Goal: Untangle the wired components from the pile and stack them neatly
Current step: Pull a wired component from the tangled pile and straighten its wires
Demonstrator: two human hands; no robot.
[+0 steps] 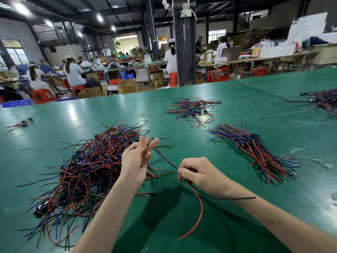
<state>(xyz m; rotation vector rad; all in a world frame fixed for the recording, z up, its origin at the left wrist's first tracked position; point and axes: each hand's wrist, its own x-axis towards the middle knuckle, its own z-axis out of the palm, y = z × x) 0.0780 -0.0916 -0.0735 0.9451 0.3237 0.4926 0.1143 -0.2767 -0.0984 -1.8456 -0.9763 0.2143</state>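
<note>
A big tangled pile [85,170] of red, blue and black wired components lies on the green table [237,110] at the left. My right hand [198,173] grips one wired component; its red wire [197,212] and a black wire trail toward me, and a blue-red strand runs up toward my left hand [136,161]. That hand is raised over the pile's right edge, palm toward me, fingers spread, and the strand passes by its fingertips. A neat stack [255,148] of aligned components lies to the right.
A smaller loose pile [191,110] sits farther back at the centre, another pile [322,101] at the far right edge, and a few components [21,123] at the far left. Clear wrappers [299,150] lie right of the stack. Seated workers fill benches beyond the table.
</note>
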